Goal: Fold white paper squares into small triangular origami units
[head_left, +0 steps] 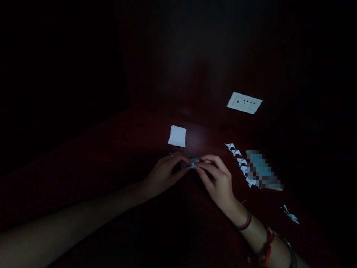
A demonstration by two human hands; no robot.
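Between my two hands is a small piece of white paper point(194, 163) with creases in it, just above or on the dark red table point(117, 149). My left hand point(164, 171), a ring on one finger, pinches its left side. On the right side, the thumb and fingertips of my right hand point(219, 180) close on the paper. The fingertips cover part of it, so its exact folded shape is hidden. Beyond my hands lies a stack of white square paper sheets point(177, 136).
Several small folded paper pieces point(242, 165) lie in a slanting row at the right. A pixelated flat object point(263, 170) is beside them. Paper scraps point(290, 214) lie further right and nearer. A white wall socket point(244, 102) is at the back. The surroundings are very dark.
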